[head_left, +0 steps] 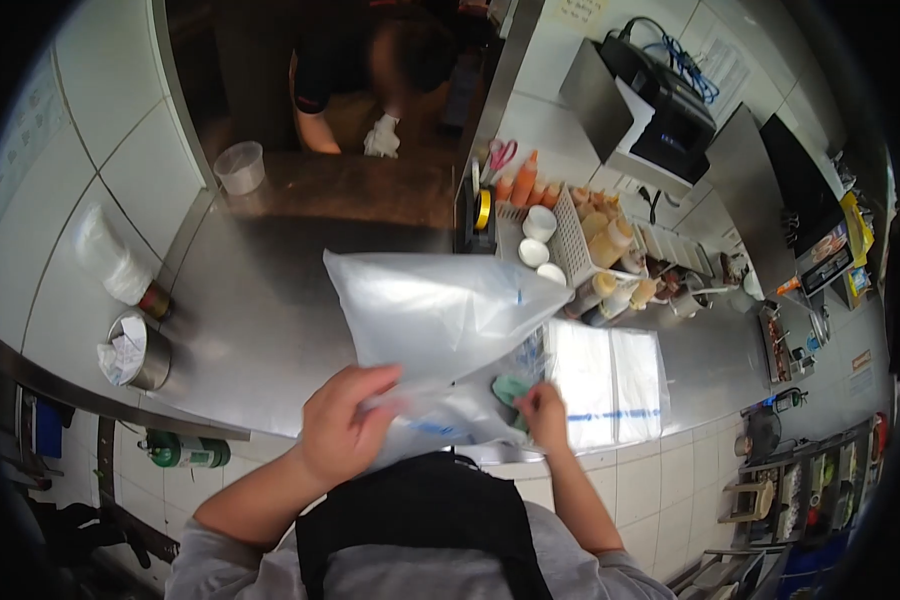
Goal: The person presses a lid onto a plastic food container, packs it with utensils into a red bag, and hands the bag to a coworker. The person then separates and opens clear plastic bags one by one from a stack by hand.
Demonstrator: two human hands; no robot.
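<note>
Commercial kitchen: sauce bottles [610, 243], steel counter [255, 345]

Plain grey shirt [390, 578], short sleeves [210, 562], black apron [420, 515] with dark shoulder straps [521, 572], bare forearms [582, 500]

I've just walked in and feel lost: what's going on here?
A person's left hand is on a translucent plastic bag over the steel counter. The right hand pinches a crumpled green piece, its material unclear. Flat plastic bags lie to the right. Beyond, another person leans forward.
</note>
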